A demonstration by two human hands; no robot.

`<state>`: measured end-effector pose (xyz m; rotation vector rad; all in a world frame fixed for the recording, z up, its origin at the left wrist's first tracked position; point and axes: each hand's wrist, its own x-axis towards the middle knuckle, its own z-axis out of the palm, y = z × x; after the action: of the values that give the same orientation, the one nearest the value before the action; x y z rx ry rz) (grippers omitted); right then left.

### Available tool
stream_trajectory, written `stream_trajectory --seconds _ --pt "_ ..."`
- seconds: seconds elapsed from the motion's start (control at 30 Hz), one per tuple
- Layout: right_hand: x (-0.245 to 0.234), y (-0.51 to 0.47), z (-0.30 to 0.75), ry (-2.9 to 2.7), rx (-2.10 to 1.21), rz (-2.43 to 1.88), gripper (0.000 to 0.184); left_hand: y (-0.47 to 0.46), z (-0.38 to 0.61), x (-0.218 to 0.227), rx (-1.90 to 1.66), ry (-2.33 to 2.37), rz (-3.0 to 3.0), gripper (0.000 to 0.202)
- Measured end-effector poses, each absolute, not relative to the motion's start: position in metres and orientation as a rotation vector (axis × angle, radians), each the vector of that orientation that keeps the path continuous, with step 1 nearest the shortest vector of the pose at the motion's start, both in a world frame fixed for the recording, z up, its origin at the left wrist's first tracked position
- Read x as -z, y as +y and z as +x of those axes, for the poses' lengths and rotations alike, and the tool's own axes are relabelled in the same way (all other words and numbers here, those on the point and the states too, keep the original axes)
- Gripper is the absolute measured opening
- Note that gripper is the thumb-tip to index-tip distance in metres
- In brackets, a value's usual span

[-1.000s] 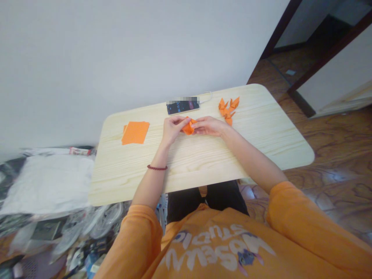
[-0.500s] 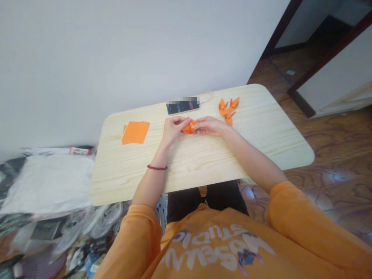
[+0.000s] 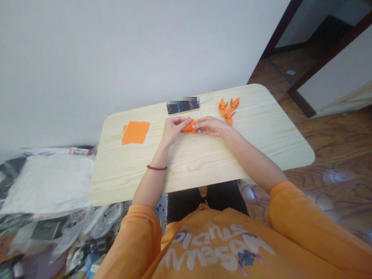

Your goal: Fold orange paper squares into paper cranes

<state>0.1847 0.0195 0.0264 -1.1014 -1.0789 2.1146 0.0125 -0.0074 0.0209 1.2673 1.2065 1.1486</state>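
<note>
Wooden tabletop; left hand, right hand meet, pinching folded orange paper.

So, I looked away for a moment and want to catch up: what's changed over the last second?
The folded orange paper piece now looks slimmer and flatter, with its lower bulge reduced. The left hand and right hand have kept hold of it, and neither has let go. The stack of orange paper squares, black smartphone, and orange origami figures stayed put.
</note>
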Motion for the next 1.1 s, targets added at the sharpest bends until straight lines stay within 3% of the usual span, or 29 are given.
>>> stream_trajectory --seconds 0.33,1.1 --pt "-0.0232 0.0215 0.1861 -1.06 -2.072 -1.129 0.018 -0.0052 0.0101 -0.0168 -1.164 1.223 1.217 0.044" --pt "-0.0256 0.0213 0.1873 -1.116 -1.96 -1.163 0.018 -0.007 0.0118 -0.0224 -1.135 1.202 1.169 0.039"
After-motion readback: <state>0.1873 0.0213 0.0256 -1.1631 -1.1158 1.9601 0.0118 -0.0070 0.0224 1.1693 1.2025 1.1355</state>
